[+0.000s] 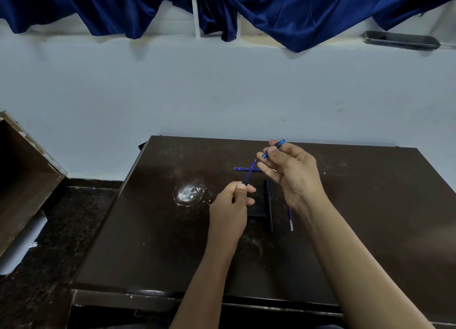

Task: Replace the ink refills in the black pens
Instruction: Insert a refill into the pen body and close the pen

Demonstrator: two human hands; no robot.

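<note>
My left hand (232, 200) is closed around a pen part from which a thin blue ink refill (250, 170) sticks up and to the right. Higher up, my right hand (293, 170) pinches a short blue pen piece (275, 149) between thumb and fingers, just beyond the refill's tip. A black pen (269, 205) lies on the dark table (153, 230) between my hands, beside a flat black object. One loose blue refill (244, 169) lies behind my hands. Another refill (290, 219) lies under my right wrist.
A worn pale patch (188, 193) marks the table left of my hands. A brown cardboard box (22, 178) stands on the floor at left. Blue curtains (283, 10) hang above the pale wall, with a dark tray (401, 40) on the ledge.
</note>
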